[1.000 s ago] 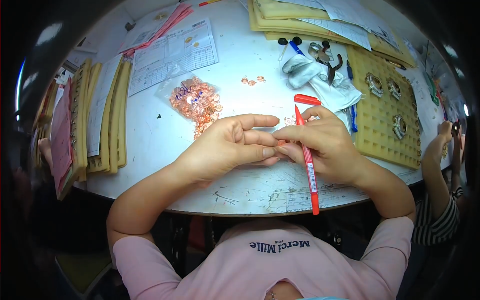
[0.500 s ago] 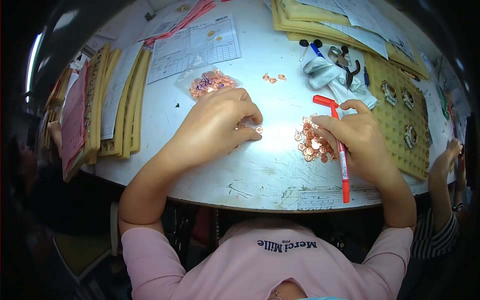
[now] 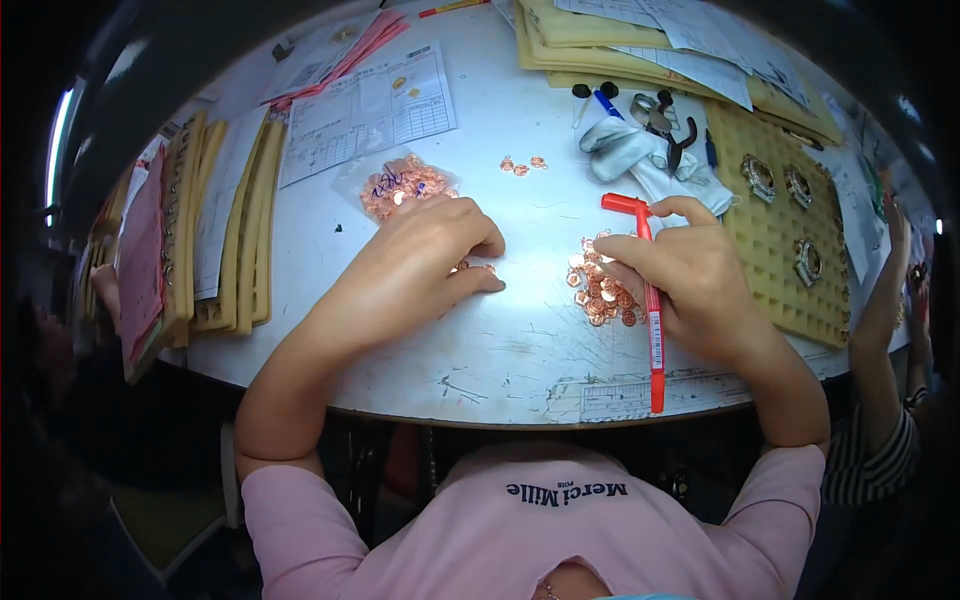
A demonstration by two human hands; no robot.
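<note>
My left hand (image 3: 425,250) curls over a few copper-coloured discs (image 3: 462,266) on the white table, thumb and forefinger bent round them. Part of these discs is hidden under the palm. In my right hand (image 3: 695,275) is a red marker pen (image 3: 654,320), lying across the fingers with one end toward me. The right thumb and forefinger reach down to a loose pile of copper-coloured discs (image 3: 602,303), touching its upper side. Whether a disc is pinched there I cannot tell. Just beyond my left hand lies a clear bag of similar discs (image 3: 392,184).
Several loose discs (image 3: 521,169) lie farther back. At right are a white cloth (image 3: 655,180), pliers (image 3: 683,143) and a yellow gridded tray (image 3: 775,260) bearing watch cases. Yellow trays (image 3: 240,240) stand at left near a printed form (image 3: 375,112). A ruler (image 3: 605,398) lies at the front edge.
The whole view has shifted slightly, so everything sits a little farther left. My left thumb and forefinger are slightly wider apart. The right hand keeps the marker pen at the pile.
</note>
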